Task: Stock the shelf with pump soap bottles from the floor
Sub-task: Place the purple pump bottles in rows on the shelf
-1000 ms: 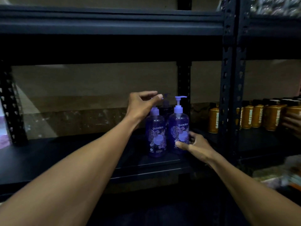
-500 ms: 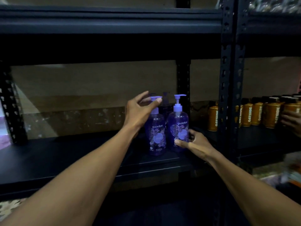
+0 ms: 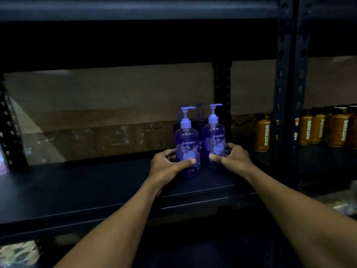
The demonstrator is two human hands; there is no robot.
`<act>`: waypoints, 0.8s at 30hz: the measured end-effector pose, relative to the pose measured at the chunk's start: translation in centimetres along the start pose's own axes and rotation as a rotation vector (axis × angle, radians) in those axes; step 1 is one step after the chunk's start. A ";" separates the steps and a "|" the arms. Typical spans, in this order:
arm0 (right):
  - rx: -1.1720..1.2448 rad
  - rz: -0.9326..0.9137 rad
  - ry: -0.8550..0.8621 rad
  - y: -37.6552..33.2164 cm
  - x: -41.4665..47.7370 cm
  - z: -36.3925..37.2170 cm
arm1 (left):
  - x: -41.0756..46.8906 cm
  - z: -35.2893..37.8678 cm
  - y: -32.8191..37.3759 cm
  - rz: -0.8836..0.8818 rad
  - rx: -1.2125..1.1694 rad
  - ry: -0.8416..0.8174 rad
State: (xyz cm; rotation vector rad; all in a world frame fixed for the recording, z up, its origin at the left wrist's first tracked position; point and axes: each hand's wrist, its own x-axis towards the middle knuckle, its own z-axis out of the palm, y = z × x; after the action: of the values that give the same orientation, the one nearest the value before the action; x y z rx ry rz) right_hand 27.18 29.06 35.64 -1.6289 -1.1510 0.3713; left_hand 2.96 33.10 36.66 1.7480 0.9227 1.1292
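Two purple pump soap bottles stand upright side by side on the dark shelf (image 3: 96, 190), near its right post. My left hand (image 3: 166, 167) grips the lower body of the left bottle (image 3: 187, 146), thumb across its front. My right hand (image 3: 233, 157) grips the lower body of the right bottle (image 3: 214, 136). Behind them stand more pump bottles (image 3: 200, 115), mostly hidden in the dark.
A black perforated upright post (image 3: 287, 93) divides this bay from the right one, where several orange cans (image 3: 316, 130) stand in a row. The upper shelf board (image 3: 135, 10) overhangs the bottles. The left part of the shelf is bare.
My left hand has come down from the left bottle's pump head to its lower body. The right hand stays at the right bottle's base. The camera has tilted down a little.
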 end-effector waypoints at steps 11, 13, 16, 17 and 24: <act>-0.102 -0.021 -0.003 1.4 5.3 1.8 | 2.4 0.6 -1.8 0.014 -0.058 0.010; -0.114 -0.011 -0.003 2.0 6.2 2.0 | 2.5 0.6 -1.9 0.012 -0.062 0.005; -0.112 0.012 -0.008 2.5 7.0 2.1 | 2.5 0.6 -1.8 0.007 -0.063 0.005; -0.111 0.014 -0.012 2.6 7.1 2.2 | 2.4 0.6 -1.8 0.006 -0.063 0.008; -0.082 -0.012 -0.008 1.2 5.4 1.9 | 2.3 0.7 -1.8 0.007 -0.067 0.001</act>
State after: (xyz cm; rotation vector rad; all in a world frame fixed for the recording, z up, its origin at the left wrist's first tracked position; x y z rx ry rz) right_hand 29.03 34.63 35.47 -1.6920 -1.1954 0.3269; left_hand 4.17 35.68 35.58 1.6977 0.8698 1.1530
